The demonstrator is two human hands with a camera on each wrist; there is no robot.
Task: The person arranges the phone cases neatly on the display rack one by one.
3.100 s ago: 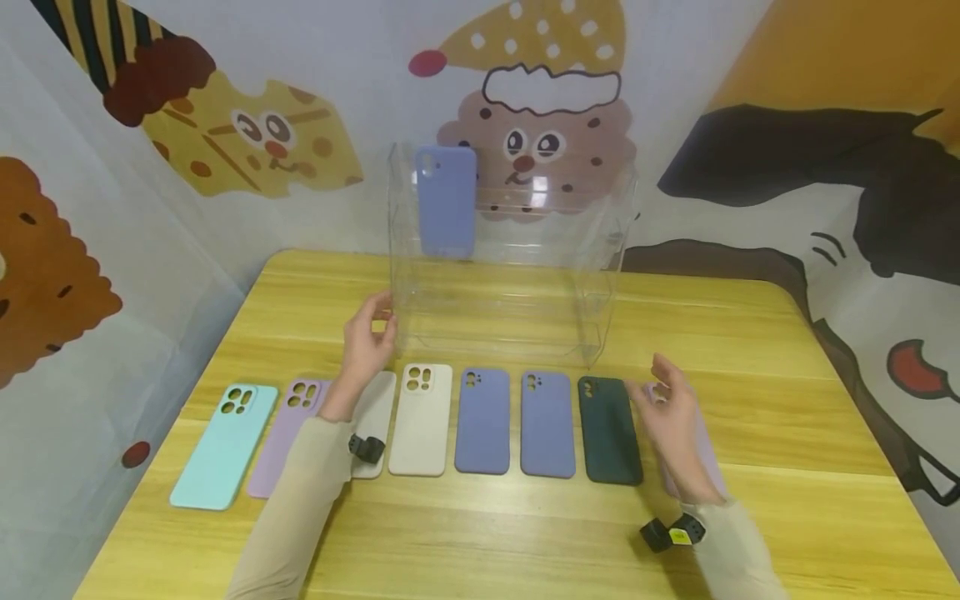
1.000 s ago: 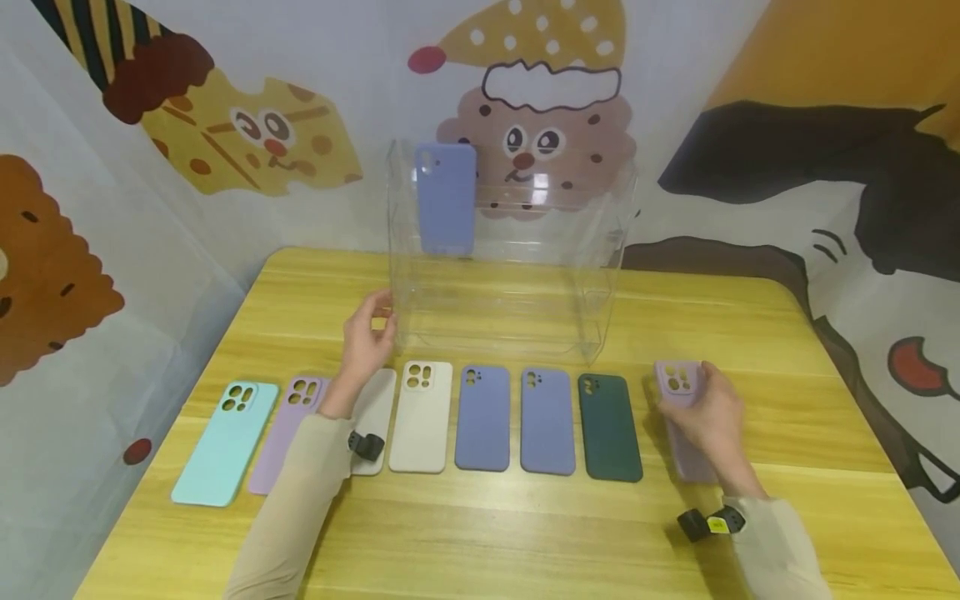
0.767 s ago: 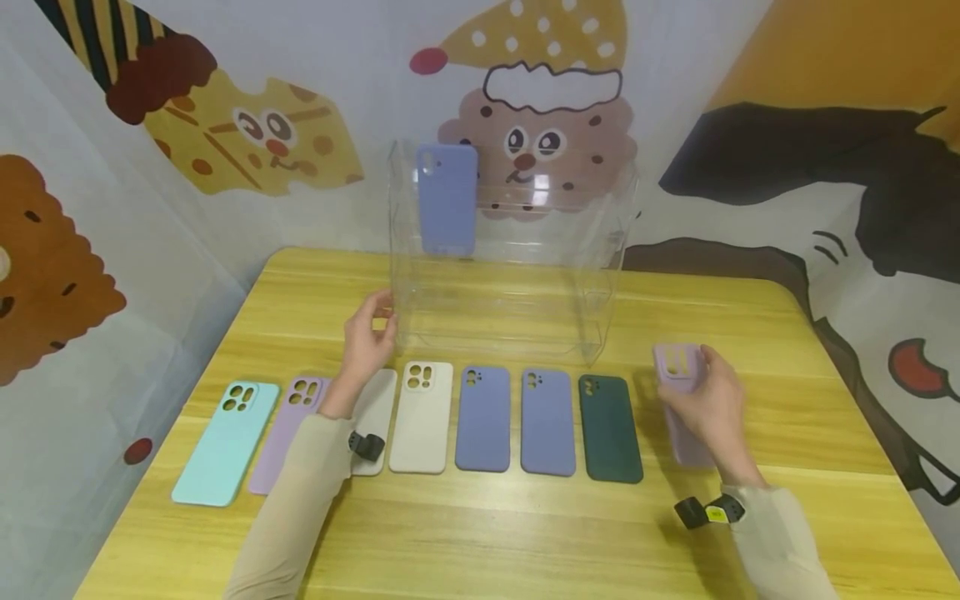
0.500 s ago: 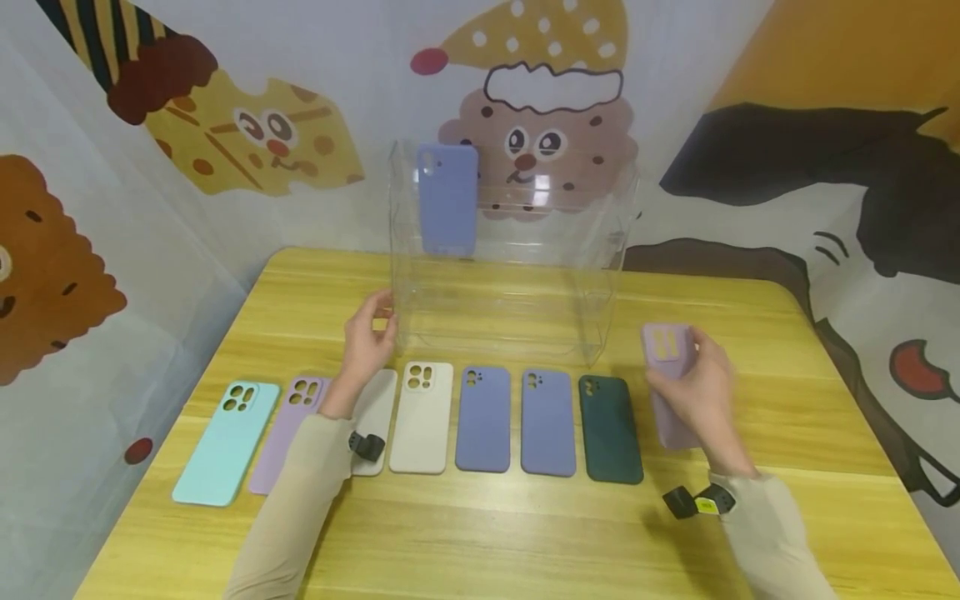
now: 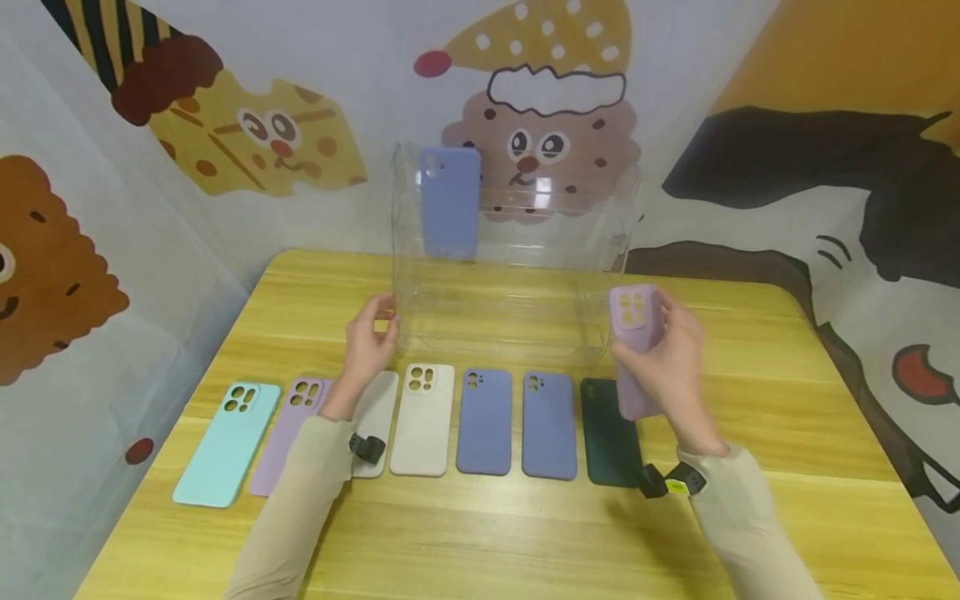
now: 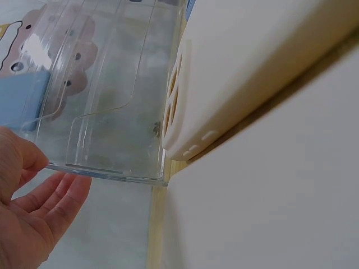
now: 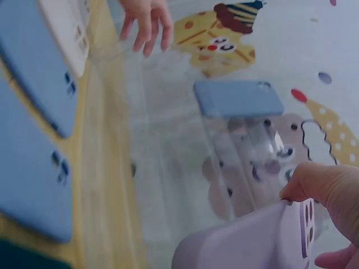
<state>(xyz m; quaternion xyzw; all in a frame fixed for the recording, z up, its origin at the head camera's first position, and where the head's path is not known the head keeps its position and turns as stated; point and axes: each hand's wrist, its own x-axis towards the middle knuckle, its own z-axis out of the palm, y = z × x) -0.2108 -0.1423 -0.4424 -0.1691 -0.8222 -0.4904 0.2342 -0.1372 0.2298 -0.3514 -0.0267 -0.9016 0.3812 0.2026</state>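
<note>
Head view: moderate, diffuse light, yellow wood-grain tabletop (image 5: 480, 533) with pale sheen at 6 o'clock, soft shadow beside the beige fabric right sleeve (image 5: 742, 521) at 5. Hard glare patch at 1 on the clear plastic tiered rack (image 5: 528, 233). Bare right hand (image 5: 670, 362) slightly blurred. Wrist views dimmer, cooler. Left wrist: rack glare at 10; off-white rectangular phone case (image 6: 249, 50) has a dark shadow band at 2. Right wrist: hazy; rack glare at 3, dark green phone case (image 7: 23, 258) out of focus at 8.
</note>
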